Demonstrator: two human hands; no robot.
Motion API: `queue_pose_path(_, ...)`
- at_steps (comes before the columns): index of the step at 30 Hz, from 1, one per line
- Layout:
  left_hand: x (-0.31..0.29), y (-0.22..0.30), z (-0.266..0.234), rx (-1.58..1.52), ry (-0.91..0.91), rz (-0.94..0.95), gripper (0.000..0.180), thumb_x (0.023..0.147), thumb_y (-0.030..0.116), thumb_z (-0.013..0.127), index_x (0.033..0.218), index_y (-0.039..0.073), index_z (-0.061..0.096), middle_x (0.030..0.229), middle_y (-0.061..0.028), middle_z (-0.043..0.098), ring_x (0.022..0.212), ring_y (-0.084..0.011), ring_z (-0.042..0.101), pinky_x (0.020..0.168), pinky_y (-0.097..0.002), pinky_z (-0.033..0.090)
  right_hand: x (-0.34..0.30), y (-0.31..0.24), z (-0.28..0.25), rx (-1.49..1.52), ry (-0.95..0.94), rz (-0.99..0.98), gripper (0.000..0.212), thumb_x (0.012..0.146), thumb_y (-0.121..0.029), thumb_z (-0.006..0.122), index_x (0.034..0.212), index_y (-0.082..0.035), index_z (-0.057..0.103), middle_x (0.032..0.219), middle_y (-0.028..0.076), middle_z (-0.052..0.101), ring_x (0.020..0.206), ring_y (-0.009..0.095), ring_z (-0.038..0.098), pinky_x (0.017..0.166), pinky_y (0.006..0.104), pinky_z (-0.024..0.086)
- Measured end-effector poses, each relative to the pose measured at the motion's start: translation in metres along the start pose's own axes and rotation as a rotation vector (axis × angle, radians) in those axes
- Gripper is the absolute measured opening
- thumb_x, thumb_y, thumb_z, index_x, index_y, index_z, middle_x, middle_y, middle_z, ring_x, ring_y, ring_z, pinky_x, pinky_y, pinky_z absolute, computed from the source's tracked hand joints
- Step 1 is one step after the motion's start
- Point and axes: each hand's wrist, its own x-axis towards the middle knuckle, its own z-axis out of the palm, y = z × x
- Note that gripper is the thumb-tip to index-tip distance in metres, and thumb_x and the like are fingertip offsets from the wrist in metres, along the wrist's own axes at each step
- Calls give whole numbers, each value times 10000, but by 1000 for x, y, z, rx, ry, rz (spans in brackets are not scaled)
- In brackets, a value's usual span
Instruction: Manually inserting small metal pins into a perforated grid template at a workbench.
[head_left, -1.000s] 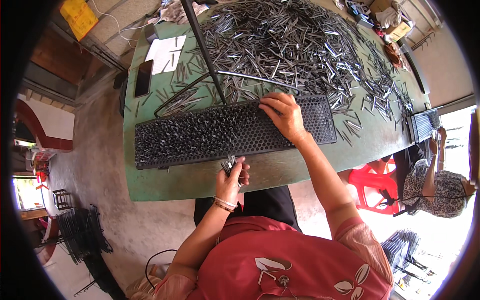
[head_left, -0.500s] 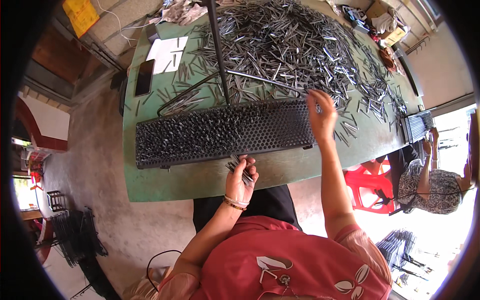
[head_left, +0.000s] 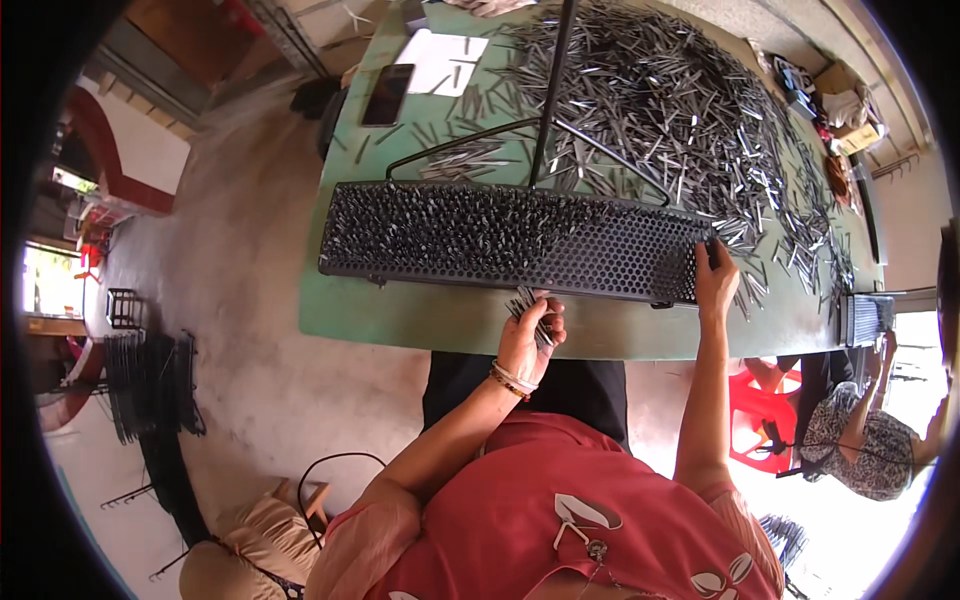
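A long black perforated rack [head_left: 620, 250] lies across the table in front of me. Short dark metal strips [head_left: 430, 230] stand packed in the holes of its left half; bare holes show on the right. My left hand [head_left: 530, 335] is closed round a small bundle of dark strips [head_left: 524, 302], just below the rack's front edge. At the rack's right end, my right hand [head_left: 717, 280] has its thumb and fingers bent together over the edge. What lies between those fingertips is too dark to make out.
A big heap of loose strips [head_left: 660, 110] covers the green table [head_left: 400, 325] behind the rack. A black rod frame [head_left: 545, 110] rises there. Far left are a phone [head_left: 388, 95] and white paper [head_left: 440, 60]. A person [head_left: 860, 440] works at right, near a red stool [head_left: 762, 420].
My right hand has come down and nearer, onto the rack's right end. The left hand keeps its bundle below the rack. The whole view has shifted, placing the table farther right and higher.
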Motion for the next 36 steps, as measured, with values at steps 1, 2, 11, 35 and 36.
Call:
queue_pose_path(1, -4, 5, -4, 3, 8, 10, 127, 921, 158, 541, 1007, 67, 565, 855, -45, 598, 674, -113, 558, 575, -269, 466, -5, -9, 2, 26, 10, -16, 412, 834, -267, 641, 1098, 48, 616, 902, 226, 668, 818, 323, 668, 732, 363, 500)
queue_pose_path(2, -7, 10, -7, 14, 7, 42, 130, 919, 165, 544, 994, 61, 569, 851, -42, 597, 672, -112, 556, 575, -269, 465, -9, -25, 0, 65, -55, 58, 436, 830, -263, 646, 1114, 64, 603, 909, 233, 666, 824, 307, 669, 743, 351, 498)
queue_pose_path(11, -35, 45, -29, 222, -20, 57, 261, 940, 173, 514, 1154, 28, 551, 914, -91, 637, 677, -123, 588, 565, -259, 469, -30, -44, 18, 146, -176, 28, 430, 834, -224, 633, 1142, 70, 578, 1076, 253, 609, 987, 347, 598, 869, 375, 450)
queue_pose_path(35, -10, 41, 17, 486, -148, -223, 229, 931, 235, 566, 1036, 35, 604, 919, -73, 663, 784, -137, 640, 632, -289, 548, -99, -147, 20, 709, -873, 242, 220, 847, -182, 691, 869, 37, 694, 686, 37, 643, 614, 60, 540, 546, 232, 445)
queue_pose_path(36, -9, 41, 20, 484, -148, -227, 229, 931, 235, 566, 1036, 35, 604, 919, -73, 663, 784, -137, 640, 632, -289, 548, -97, -145, 20, 722, -848, 250, 226, 838, -188, 699, 869, 36, 698, 694, 56, 664, 629, 65, 561, 551, 242, 464)
